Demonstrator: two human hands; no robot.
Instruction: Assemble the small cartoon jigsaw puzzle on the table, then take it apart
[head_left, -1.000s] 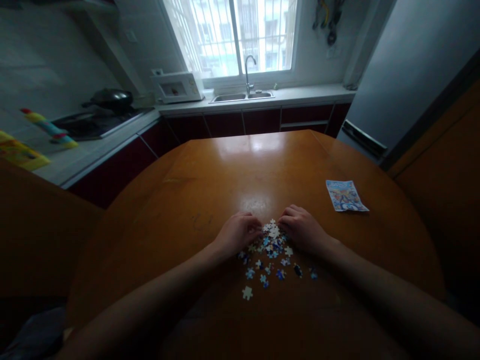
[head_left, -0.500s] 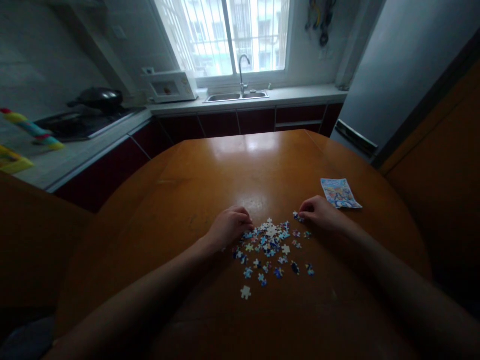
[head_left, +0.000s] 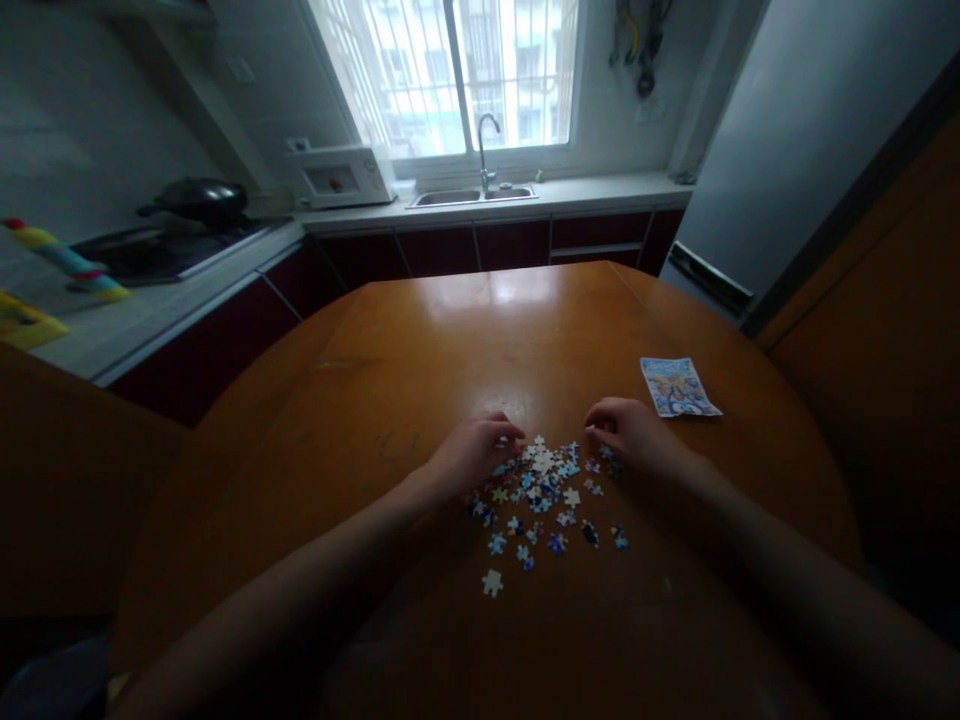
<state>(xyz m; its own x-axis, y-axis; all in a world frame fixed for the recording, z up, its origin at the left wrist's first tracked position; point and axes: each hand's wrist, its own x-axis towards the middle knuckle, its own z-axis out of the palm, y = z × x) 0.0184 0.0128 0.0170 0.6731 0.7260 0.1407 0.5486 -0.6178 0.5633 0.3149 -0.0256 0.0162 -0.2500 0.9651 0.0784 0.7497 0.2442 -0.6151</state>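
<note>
Jigsaw puzzle pieces (head_left: 544,490) lie in a loose heap on the wooden table (head_left: 420,360), some picture side up in blue and purple, others pale side up. My left hand (head_left: 480,450) is over the heap's left edge, fingers bent and pressed together; what they hold, if anything, is hidden. At the heap's upper right, my right hand (head_left: 636,432) is closed in a pinch, with a small pale edge of a puzzle piece (head_left: 589,430) showing at its fingertips. One pale piece (head_left: 492,583) lies apart, nearest to me.
A crumpled, printed picture sheet (head_left: 679,387) lies beyond my right hand. Past the table are a counter with a sink (head_left: 472,196), a white microwave (head_left: 343,177) and a stove with a dark wok (head_left: 199,198). A fridge (head_left: 780,150) stands at right.
My left hand has moved a little right over the heap. My right hand has shifted slightly left, its fingers now raised, and pieces show below it.
</note>
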